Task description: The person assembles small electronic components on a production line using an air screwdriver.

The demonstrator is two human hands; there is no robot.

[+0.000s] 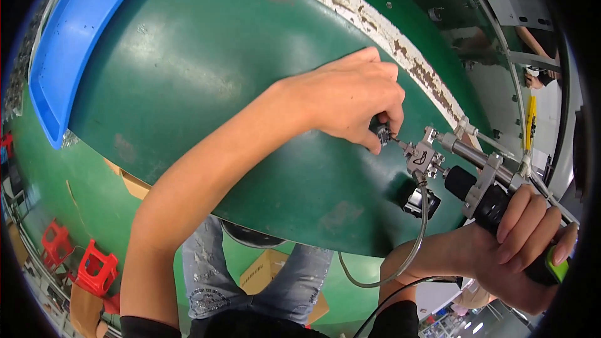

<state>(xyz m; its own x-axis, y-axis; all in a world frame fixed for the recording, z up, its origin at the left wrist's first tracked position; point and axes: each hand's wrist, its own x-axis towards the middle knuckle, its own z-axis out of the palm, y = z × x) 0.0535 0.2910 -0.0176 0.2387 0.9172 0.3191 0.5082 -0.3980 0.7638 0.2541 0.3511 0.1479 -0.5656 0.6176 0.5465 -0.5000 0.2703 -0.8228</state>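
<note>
My left hand (360, 100) reaches across the green tabletop and pinches a small black part (380, 130) between thumb and fingers. Most of that part is covered by the fingers. In my right hand (519, 250) is a powered screwdriver (491, 208) with a black and green body, lying nearly level. Its metal head block (423, 158) points left, and the thin tip meets or almost meets the black part; I cannot tell which. A clear hose (423, 228) curves down from the block. Just below the head, a second black part (421, 202) with a silvery face sits on the table.
A long blue tray (53, 81) lies at the table's far left. The worn white table edge (350, 9) curves along the back. Red stools (97, 269) and a cardboard box (266, 269) stand on the green floor. Another person's hand (533, 80) shows at the upper right.
</note>
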